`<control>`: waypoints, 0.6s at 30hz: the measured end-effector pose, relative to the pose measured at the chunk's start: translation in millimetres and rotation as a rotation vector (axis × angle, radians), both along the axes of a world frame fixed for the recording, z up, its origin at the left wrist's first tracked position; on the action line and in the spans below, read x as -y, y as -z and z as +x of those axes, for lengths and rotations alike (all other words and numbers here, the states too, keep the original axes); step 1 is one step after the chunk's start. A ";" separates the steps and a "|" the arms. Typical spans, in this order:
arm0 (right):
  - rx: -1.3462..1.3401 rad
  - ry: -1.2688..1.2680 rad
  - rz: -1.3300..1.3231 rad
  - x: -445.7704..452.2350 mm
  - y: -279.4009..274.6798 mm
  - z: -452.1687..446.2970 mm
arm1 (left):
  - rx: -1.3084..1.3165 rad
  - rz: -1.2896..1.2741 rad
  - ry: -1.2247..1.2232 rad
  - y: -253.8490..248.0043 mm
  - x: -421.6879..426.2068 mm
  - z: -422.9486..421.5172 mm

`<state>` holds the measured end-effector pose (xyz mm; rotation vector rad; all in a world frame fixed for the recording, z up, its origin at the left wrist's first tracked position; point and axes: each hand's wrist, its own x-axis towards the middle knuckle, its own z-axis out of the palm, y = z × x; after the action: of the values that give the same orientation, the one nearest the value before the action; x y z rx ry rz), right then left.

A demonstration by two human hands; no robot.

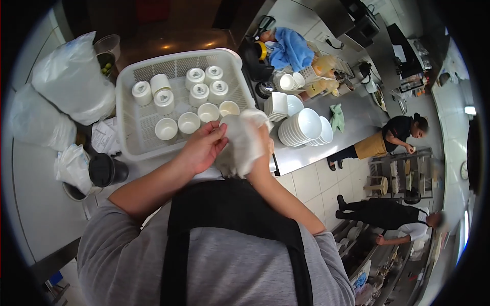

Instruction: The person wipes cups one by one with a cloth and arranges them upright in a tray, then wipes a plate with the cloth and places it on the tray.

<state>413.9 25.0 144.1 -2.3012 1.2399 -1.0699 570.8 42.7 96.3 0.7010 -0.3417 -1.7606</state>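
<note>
A whitish cloth (pixel 237 145) hangs in front of me, partly smeared by motion. My left hand (pixel 204 148) pinches its near edge between thumb and fingers. My right hand (pixel 260 135) is blurred and closed round the cloth's other side; whether a cup is inside the folds is hidden. Just beyond both hands lies a white perforated plastic tray (pixel 122 115) with several small white cups. Some cups, such as this upside-down cup (pixel 164 102), show marked bases. In the nearer row, an upright cup (pixel 166 129) and others stand with their mouths up.
Plastic bags (pixel 74 79) and a black-lidded cup (pixel 108 170) sit left of the tray. Stacked white bowls (pixel 301 127), a green cloth (pixel 337 118) and a blue cloth (pixel 291 48) are on the steel counter (pixel 298 158). Two people (pixel 400 135) work at the right.
</note>
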 end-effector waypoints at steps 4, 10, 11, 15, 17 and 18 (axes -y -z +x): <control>-0.306 -0.240 -0.363 3.6 8.1 -15.1 | -0.167 0.014 0.039 -16.2 -11.3 3.0; 0.234 0.048 0.541 21.0 -5.3 24.4 | 1.016 -0.502 -0.366 -29.1 -18.2 -4.1; 0.313 0.105 0.638 24.9 0.5 27.4 | 1.025 -0.489 -0.379 -23.3 -20.2 0.5; 0.133 -0.080 0.527 36.5 26.1 0.9 | 1.507 -0.731 -0.329 -17.5 -28.5 30.4; 0.341 -0.068 0.639 34.0 29.5 -16.1 | 1.571 -0.672 -0.472 -20.1 -31.4 49.3; 0.433 -0.031 0.740 33.3 32.3 -27.6 | 1.666 -0.597 -0.495 -21.1 -29.6 66.7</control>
<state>386.2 -8.3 111.8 -1.4404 1.1535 -0.8392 637.6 72.3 117.4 1.4781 -1.5368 -0.1956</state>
